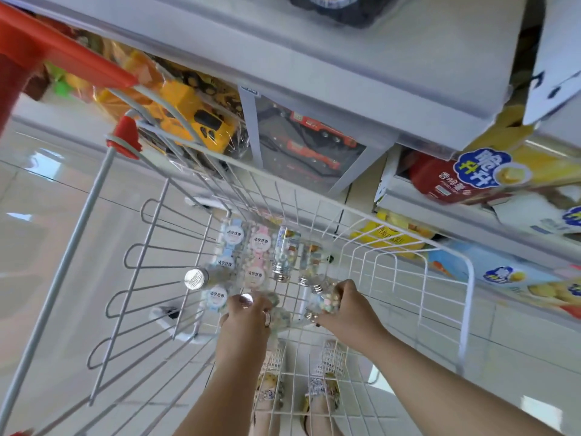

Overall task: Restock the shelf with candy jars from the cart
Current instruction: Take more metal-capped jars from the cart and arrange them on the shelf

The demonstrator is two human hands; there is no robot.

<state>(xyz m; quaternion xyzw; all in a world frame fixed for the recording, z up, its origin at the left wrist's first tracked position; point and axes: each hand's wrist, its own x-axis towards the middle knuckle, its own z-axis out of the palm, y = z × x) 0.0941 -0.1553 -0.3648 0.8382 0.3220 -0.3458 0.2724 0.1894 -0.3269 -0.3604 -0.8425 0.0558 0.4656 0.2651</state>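
Several clear candy jars with silver lids lie on the floor of the white wire cart (408, 256), among them a blue-labelled jar (231, 239) and a pink-labelled jar (261, 245). Reaching down into the basket, my left hand (246, 319) grips a jar (276, 313) whose silver lid shows above my fingers. My right hand (347, 305) grips two jars of pastel candies (327, 302) with their lids pointing left.
Grey shelves (361, 73) rise beyond the cart, holding boxed toy trucks (201, 121) and snack packs (471, 174). The cart's red handle (56, 48) is at upper left. Pale glossy tiles cover the floor. My feet show through the cart's wire bottom.
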